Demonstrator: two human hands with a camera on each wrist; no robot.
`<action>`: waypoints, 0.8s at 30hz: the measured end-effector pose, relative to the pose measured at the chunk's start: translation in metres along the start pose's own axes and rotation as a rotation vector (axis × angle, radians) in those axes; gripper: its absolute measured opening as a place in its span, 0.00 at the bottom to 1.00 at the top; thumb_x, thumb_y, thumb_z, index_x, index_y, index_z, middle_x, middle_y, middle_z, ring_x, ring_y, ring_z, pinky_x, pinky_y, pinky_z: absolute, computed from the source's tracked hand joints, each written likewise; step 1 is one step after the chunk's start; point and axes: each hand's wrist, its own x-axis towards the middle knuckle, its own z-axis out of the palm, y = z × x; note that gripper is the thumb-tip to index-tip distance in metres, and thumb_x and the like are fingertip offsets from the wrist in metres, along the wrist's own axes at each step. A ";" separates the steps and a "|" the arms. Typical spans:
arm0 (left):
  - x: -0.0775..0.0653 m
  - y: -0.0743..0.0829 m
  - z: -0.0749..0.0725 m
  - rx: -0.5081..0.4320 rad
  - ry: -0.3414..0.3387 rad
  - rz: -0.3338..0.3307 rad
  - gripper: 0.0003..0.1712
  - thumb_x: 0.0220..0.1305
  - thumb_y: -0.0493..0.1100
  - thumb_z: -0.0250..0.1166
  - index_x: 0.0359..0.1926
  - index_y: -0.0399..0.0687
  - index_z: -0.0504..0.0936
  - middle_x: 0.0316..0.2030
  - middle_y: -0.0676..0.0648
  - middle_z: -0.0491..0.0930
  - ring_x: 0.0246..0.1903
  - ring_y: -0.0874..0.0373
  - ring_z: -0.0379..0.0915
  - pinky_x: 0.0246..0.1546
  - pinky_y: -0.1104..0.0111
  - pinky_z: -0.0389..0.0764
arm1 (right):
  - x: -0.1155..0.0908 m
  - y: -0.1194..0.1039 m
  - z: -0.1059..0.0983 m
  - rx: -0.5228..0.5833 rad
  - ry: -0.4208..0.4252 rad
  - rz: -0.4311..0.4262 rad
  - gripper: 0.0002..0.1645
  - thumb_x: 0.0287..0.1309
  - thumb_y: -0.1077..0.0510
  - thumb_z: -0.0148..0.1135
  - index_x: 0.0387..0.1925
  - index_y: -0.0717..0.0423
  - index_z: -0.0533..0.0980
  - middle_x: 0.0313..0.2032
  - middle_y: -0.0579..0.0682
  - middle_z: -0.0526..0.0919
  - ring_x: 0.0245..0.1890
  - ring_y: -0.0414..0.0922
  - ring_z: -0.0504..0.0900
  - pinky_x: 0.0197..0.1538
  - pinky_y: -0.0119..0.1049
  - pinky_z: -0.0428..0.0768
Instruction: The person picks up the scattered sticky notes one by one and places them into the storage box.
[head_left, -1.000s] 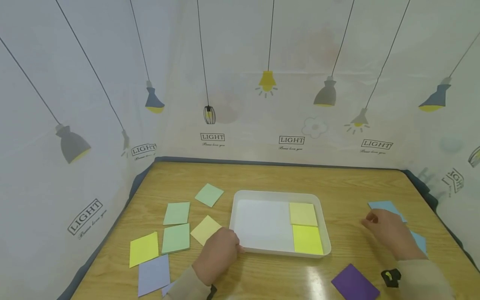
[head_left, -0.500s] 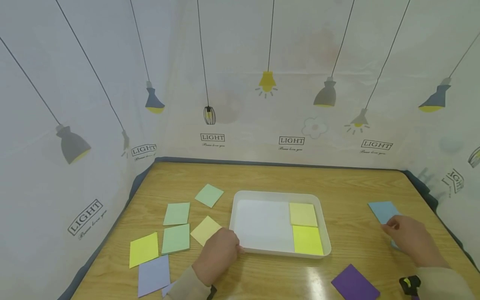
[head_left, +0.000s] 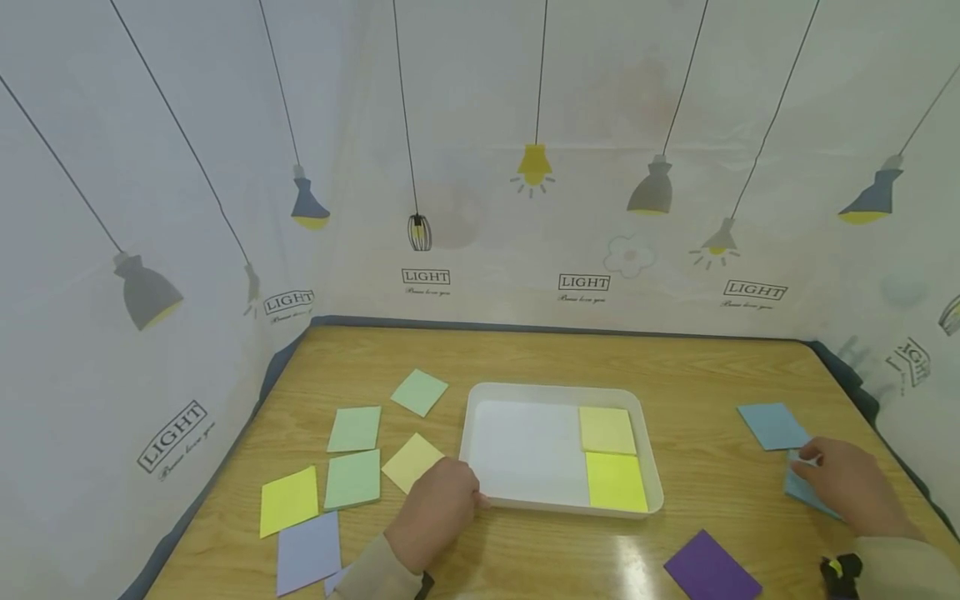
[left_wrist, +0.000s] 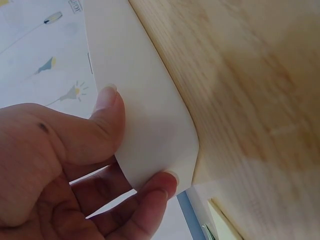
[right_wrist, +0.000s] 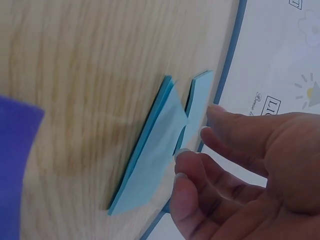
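Note:
A white tray (head_left: 525,454) stands mid-table, holding a pale yellow sticky-note pad (head_left: 607,430) above a bright yellow one (head_left: 617,482) at its right end. My left hand (head_left: 437,504) grips the tray's near left corner; in the left wrist view, thumb and fingers pinch its wall (left_wrist: 150,110). At the right, my right hand (head_left: 851,483) is over the nearer blue sticky-note pad (head_left: 806,492), partly covering it. The right wrist view shows its fingers (right_wrist: 187,172) loosely bent beside that pad, with nothing between them and the thumb. Another blue pad (head_left: 772,425) lies just behind.
A purple pad (head_left: 712,567) lies near the front right. Left of the tray are several green pads (head_left: 352,478), a pale yellow pad (head_left: 411,461), a bright yellow one (head_left: 289,502) and a lavender one (head_left: 308,552). A patterned curtain (head_left: 480,167) surrounds the wooden table.
My right hand has moved rightward and nearer, off the farther blue pad and over to the nearer one. My left hand keeps its grip on the tray, which stays in place.

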 end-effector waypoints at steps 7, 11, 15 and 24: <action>0.000 0.000 0.001 -0.004 -0.005 -0.008 0.11 0.60 0.46 0.72 0.24 0.47 0.90 0.25 0.53 0.83 0.28 0.61 0.76 0.34 0.66 0.81 | 0.005 0.011 0.004 -0.020 -0.029 0.025 0.34 0.63 0.48 0.66 0.51 0.79 0.73 0.49 0.79 0.77 0.47 0.73 0.76 0.45 0.60 0.78; 0.000 0.000 0.001 -0.010 -0.002 0.000 0.12 0.59 0.47 0.73 0.23 0.47 0.90 0.25 0.53 0.83 0.27 0.63 0.74 0.34 0.67 0.80 | 0.005 0.014 0.005 -0.026 -0.040 0.038 0.39 0.61 0.44 0.67 0.51 0.80 0.72 0.50 0.79 0.77 0.49 0.75 0.75 0.49 0.63 0.77; -0.001 0.000 0.001 -0.004 0.003 0.016 0.11 0.60 0.45 0.72 0.23 0.46 0.89 0.24 0.53 0.83 0.27 0.62 0.74 0.34 0.67 0.80 | 0.004 0.017 0.007 -0.031 -0.039 0.033 0.42 0.60 0.42 0.68 0.51 0.81 0.71 0.51 0.78 0.77 0.50 0.75 0.74 0.51 0.64 0.76; -0.001 0.000 0.001 -0.002 0.002 0.020 0.11 0.60 0.45 0.72 0.23 0.46 0.89 0.23 0.53 0.82 0.25 0.64 0.69 0.31 0.69 0.77 | 0.009 0.021 0.007 -0.041 -0.082 0.082 0.45 0.59 0.41 0.69 0.53 0.81 0.67 0.51 0.81 0.74 0.52 0.77 0.71 0.53 0.66 0.75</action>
